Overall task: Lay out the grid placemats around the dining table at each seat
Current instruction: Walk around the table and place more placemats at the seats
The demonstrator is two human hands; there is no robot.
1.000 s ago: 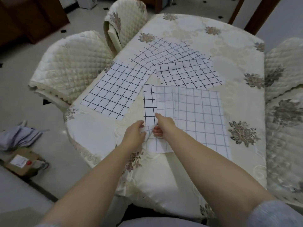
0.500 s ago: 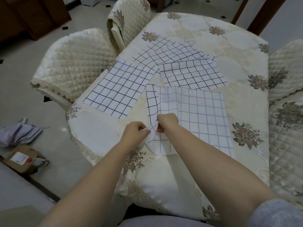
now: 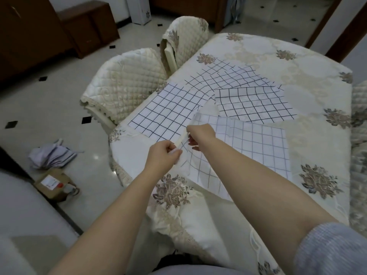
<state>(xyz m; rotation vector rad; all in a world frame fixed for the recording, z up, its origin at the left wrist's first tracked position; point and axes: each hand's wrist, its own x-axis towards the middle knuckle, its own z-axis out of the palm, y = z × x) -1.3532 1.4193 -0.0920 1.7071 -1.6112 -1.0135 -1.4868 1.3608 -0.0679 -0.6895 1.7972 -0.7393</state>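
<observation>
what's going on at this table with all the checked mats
A person is setting out grid placemats on the dining table. Both hands, left hand and right hand, pinch the left edge of the nearest placemat and lift it off the cloth. Three other mats lie overlapping toward the table's middle and left side, one near a quilted chair; none sits squarely at a seat yet.

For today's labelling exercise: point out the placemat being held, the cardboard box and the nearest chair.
Held placemat (image 3: 258,147), head view, flat middle.
Cardboard box (image 3: 52,184), head view, top face.
Nearest chair (image 3: 127,84), head view, quilted back cover.
</observation>
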